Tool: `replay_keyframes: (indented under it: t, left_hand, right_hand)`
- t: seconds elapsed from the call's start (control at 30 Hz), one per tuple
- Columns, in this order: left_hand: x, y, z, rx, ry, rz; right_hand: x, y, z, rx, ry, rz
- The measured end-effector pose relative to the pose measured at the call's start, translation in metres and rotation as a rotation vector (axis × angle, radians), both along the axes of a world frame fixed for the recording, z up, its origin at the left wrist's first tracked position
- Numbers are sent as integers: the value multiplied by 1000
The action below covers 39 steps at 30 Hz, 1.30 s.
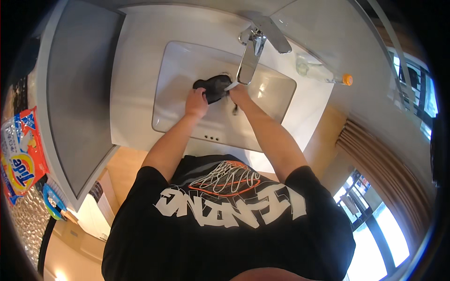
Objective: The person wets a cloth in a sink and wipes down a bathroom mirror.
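A wet-looking black cloth (pixel 216 89) is stretched between my hands in the white sink (pixel 164 112). My left hand (pixel 197 101) grips its near left end, thumb and fingers closed on the fabric. At its right end is my right hand (pixel 239 95), closed on the cloth; its fingers are partly hidden by the faucet spout and the water. The chrome faucet (pixel 251 58) reaches out over the right side of the cloth, and a whitish stream of water (pixel 231 86) falls from it onto the fabric. A small dark bit of the cloth hangs below my right hand.
Behind the sink to the right lies or stands a clear bottle (pixel 318 72) with an orange cap. A grey cabinet panel (pixel 82 89) borders the counter (pixel 133 79) on the left. Beyond it are a red and blue package (pixel 23 154) and a blue brush (pixel 54 199).
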State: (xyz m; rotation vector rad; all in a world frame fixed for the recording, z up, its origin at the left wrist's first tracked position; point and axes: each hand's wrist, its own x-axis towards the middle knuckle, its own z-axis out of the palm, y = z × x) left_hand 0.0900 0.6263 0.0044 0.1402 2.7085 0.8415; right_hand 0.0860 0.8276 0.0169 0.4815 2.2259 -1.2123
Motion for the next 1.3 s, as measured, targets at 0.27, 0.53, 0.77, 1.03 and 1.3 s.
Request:
replay_keyframes:
  t: [0.27, 0.53, 0.77, 1.03, 1.3]
  left_hand:
    - [-24, 20, -33, 1697, -963, 542]
    - [-63, 44, 34, 556, -577, 138]
    - [-40, 14, 36, -348, 376, -379]
    - [-30, 12, 5, 1107, -688, 401]
    - [-35, 46, 19, 1789, -1000, 450]
  right_hand:
    - [-11, -41, 115, -513, -6, 71]
    - [8, 21, 50, 125, 91, -490]
    - [48, 15, 30, 488, 575, 557]
    - [-5, -37, 35, -436, -125, -466]
    - [-16, -8, 102, -249, -129, 16]
